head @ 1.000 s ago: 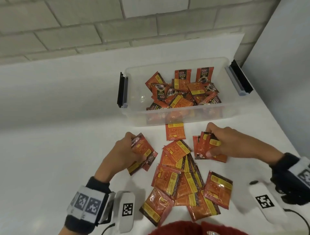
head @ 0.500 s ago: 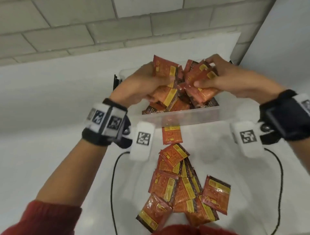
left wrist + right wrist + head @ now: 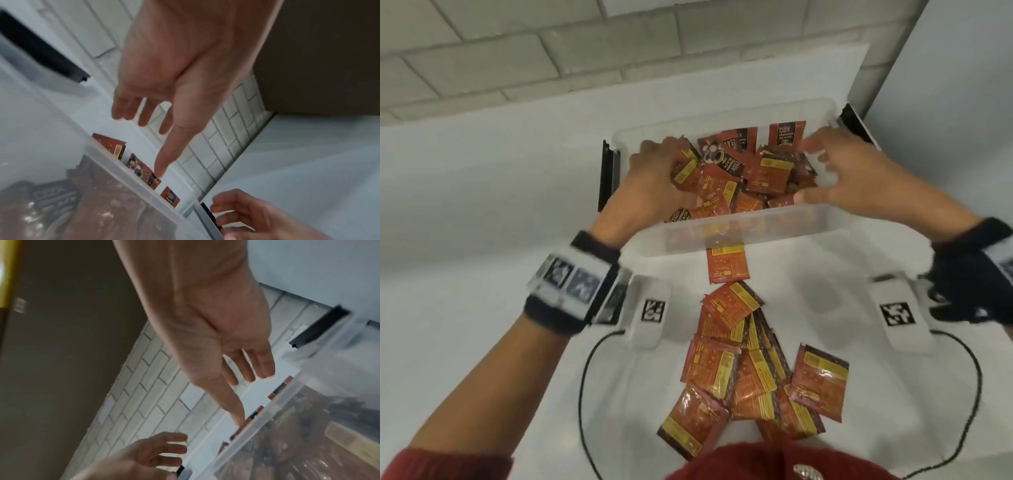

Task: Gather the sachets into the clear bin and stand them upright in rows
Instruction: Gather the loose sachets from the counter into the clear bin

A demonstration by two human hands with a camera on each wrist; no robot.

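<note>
The clear bin (image 3: 756,216) stands at the far middle of the white table, holding a loose heap of red-orange sachets (image 3: 726,185), with a few standing against its far wall (image 3: 787,132). My left hand (image 3: 654,154) hovers over the bin's left part, fingers spread and empty, which the left wrist view (image 3: 144,116) confirms. Over the right part, my right hand (image 3: 832,161) is also spread and holds nothing (image 3: 246,369). A pile of sachets (image 3: 750,363) lies on the table in front of the bin, and one single sachet (image 3: 727,263) lies against its front wall.
Black latch handles sit on the bin's left end (image 3: 606,178) and right end (image 3: 856,123). A brick wall (image 3: 551,51) runs behind the table and a grey panel (image 3: 945,102) stands to the right. Black cables (image 3: 585,377) trail from the wrist units.
Both hands picked up bunches of sachets from the table, carried them over the bin and let them go. The hands are now spread and empty, and the heap in the bin is bigger.
</note>
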